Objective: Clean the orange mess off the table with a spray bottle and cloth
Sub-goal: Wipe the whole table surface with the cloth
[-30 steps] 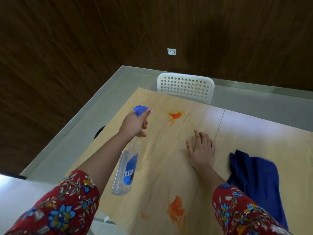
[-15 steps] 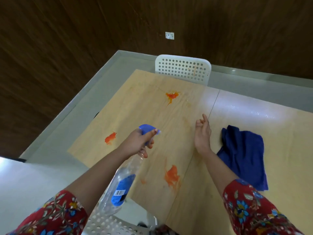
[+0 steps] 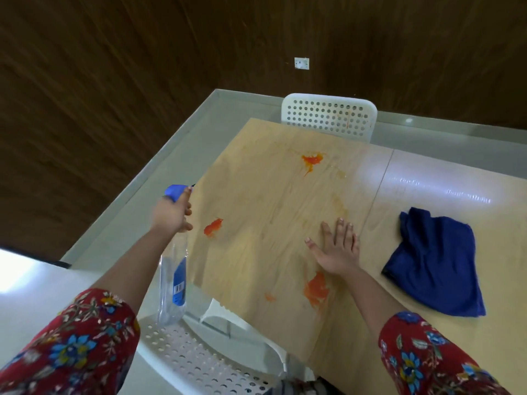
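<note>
the fingers of the person's left hand are curling round the neck of a clear plastic spray bottle with a blue trigger head and blue label, gripping it just under the head. the hand is blurred, so whether the trigger is being squeezed cannot be told. the bottle is hanging down from the grip beyond the table's left edge, with its nozzle pointing over the wood, probably so that spray lands on the stains.

the fingers of the right hand are lying straight and spread, palm down on the pale wooden table, holding nothing. this is likely bracing the body while the other arm is reaching out.

orange mess is marking the wood in three places: a left smear near the spraying hand, a near smear just beside the right wrist with a small spot next to it, and a far smear towards the back edge.

a crumpled dark blue cloth is lying on the table to the right of the flat hand, apart from it, seemingly set aside for wiping after the spraying.

red floral sleeves are covering both arms. a white perforated plastic chair is standing at the far edge, and a second white chair is sitting below the near edge.
</note>
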